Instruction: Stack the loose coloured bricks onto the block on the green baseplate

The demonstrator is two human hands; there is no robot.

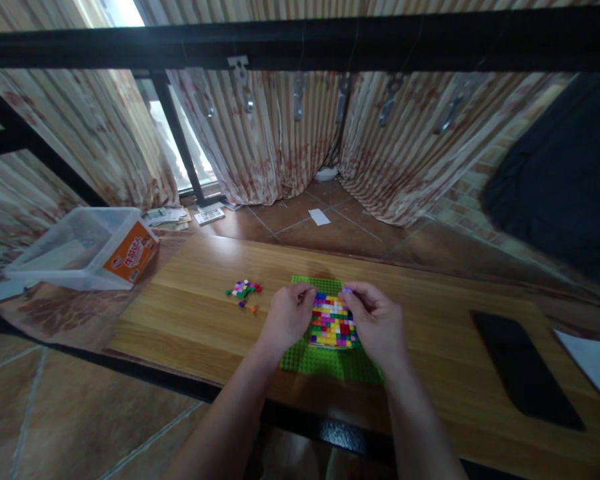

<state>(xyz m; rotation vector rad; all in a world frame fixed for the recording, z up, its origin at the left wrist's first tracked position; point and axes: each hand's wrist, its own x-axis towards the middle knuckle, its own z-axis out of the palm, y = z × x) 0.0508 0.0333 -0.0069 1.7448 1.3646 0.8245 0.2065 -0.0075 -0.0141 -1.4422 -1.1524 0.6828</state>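
Note:
A green studded baseplate (325, 367) lies on the wooden table, and a block of many-coloured toy bricks (333, 323) is built up on its middle. My left hand (289, 319) is closed at the block's far left corner, beside a blue brick (321, 296). What its fingertips hold, if anything, is hidden. At the far right corner my right hand (380, 320) pinches a small light purple brick (347, 291) between thumb and finger. To the left, a small pile of loose bricks (243, 289) lies on the wood, with an orange brick (253, 309) slightly apart.
The wooden table (190, 300) has a black flat panel (525, 367) on its right side and white paper (590, 360) beyond that. A clear plastic bin (80, 247) with an orange label stands at the left. Dark metal bars run along the table's front and overhead.

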